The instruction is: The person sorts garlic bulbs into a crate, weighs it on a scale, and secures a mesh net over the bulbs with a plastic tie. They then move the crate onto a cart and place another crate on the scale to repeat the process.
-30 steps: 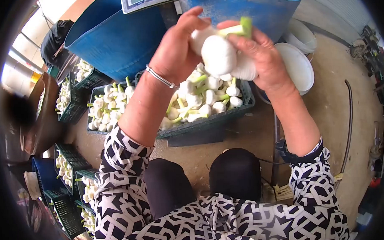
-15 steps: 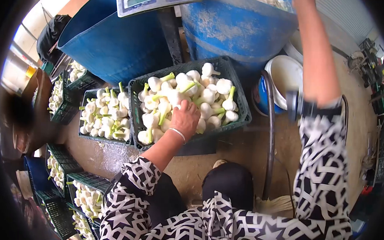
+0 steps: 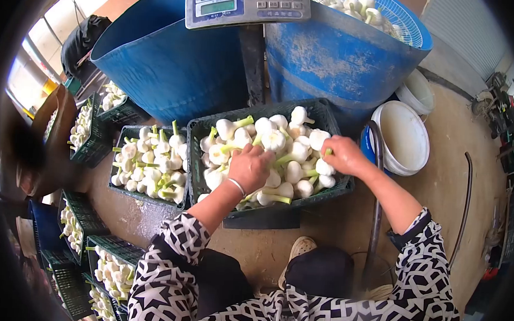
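Observation:
A dark green plastic crate (image 3: 196,135) in front of me is heaped with white garlic bulbs (image 3: 294,172) with short green stems. My left hand (image 3: 250,169), with a bracelet at its wrist, is closed with curled fingers around a bulb in the middle of the heap; its fingertips are partly hidden. Over the crate's right side, my right hand (image 3: 346,156) pinches the green stem of a garlic bulb (image 3: 318,140). Other bulbs lie right beneath and beside both hands.
Left of it stands a smaller crate (image 3: 116,180) of garlic, with several more along the left. Beyond are a scale (image 3: 246,5), two large blue barrels (image 3: 169,65), and a basket (image 3: 409,24) of garlic. A white bucket (image 3: 421,147) and dark pipe (image 3: 374,223) are at right.
My right hand has come down from the barrel top at the upper right to the crate and now holds a garlic bulb by its stem. My left hand stays over the heap.

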A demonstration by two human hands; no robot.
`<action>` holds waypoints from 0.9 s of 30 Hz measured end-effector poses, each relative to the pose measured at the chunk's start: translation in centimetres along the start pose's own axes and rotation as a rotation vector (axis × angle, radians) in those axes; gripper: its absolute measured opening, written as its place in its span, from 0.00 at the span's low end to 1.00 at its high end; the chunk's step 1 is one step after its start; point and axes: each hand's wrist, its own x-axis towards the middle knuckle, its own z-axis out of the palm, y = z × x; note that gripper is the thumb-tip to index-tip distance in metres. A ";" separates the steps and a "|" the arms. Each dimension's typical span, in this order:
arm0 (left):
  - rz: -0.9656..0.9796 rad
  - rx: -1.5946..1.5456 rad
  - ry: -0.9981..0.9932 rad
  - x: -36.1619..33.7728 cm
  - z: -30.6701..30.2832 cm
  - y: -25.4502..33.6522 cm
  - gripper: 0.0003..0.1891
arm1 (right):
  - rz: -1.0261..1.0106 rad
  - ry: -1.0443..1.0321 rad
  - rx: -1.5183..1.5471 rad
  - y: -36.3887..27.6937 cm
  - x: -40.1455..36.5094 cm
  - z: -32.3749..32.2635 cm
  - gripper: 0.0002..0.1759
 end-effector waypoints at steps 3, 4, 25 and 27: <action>-0.064 -0.226 0.110 -1.4 1.7 0.5 0.20 | 0.442 0.098 0.574 -0.3 4.9 -2.4 0.07; -0.030 -0.239 0.106 -1.2 1.9 0.4 0.20 | 0.479 0.160 0.641 0.4 6.9 -1.7 0.08; 0.010 -0.251 0.211 -3.7 -1.5 2.7 0.35 | 0.203 0.475 0.526 -10.1 6.6 -9.3 0.26; -0.016 -0.216 0.207 -3.7 -1.1 2.6 0.35 | 0.151 0.620 0.439 -12.5 7.6 -16.1 0.25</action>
